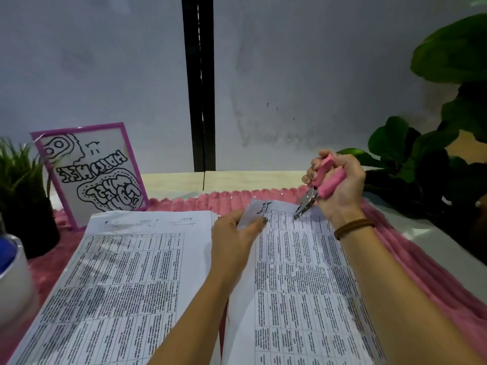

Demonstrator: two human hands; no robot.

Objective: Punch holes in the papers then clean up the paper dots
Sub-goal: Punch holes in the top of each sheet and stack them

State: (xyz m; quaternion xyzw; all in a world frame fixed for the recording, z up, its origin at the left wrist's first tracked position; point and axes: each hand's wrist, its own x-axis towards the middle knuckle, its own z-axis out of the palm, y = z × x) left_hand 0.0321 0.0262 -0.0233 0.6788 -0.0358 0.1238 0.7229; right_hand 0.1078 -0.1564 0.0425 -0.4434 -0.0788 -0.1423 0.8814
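Two lots of printed papers lie on a pink fluffy mat (427, 275). The left stack of papers (110, 280) lies flat. My left hand (234, 235) pinches the far left corner of the right sheet (297, 280) and lifts it slightly. My right hand (340, 185) grips the pink handles of a plier-type hole punch (320, 187). Its metal jaws point down and left and sit on the sheet's far edge. A few small white dots show on the mat near the sheet's far edge.
A pink-framed drawing (89, 172) leans at the back left, beside a grassy plant in a dark pot (23, 206). A white container (13, 280) stands at the left edge. Large green leaves (421, 154) fill the right side. A wall rises behind the table.
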